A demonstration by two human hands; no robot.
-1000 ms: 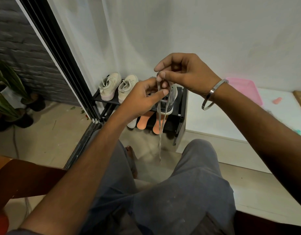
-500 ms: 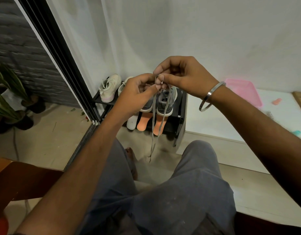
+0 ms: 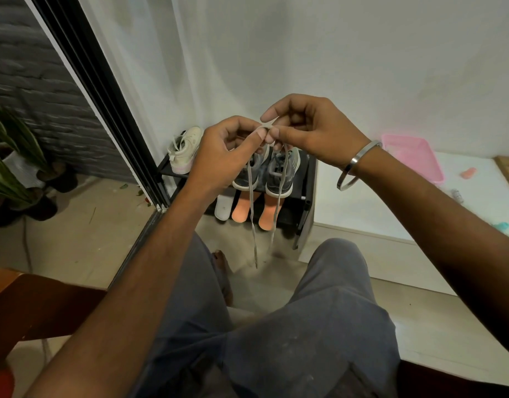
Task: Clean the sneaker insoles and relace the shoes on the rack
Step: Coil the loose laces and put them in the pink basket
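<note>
A grey shoelace (image 3: 251, 202) hangs folded in front of me, its two strands dangling toward the floor. My left hand (image 3: 221, 155) pinches its top bend from the left. My right hand (image 3: 310, 130) pinches the same bend from the right, fingertips touching. Behind the hands, a black shoe rack (image 3: 306, 179) carries a pair of grey sneakers (image 3: 282, 173) on its top shelf and a cream sneaker (image 3: 186, 150) at the left. Two orange insoles (image 3: 242, 209) and a white insole (image 3: 224, 206) stick out from the lower shelf.
A pink plastic tray (image 3: 414, 156) sits on a white low surface (image 3: 391, 208) to the right of the rack. A black sliding door frame (image 3: 104, 104) runs at the left, with potted plants (image 3: 15, 173) beyond it. My knees in grey trousers (image 3: 305, 326) fill the foreground.
Both hands have shifted slightly and brought the lace's bend together between their fingertips. The dangling strands now hang closer together.
</note>
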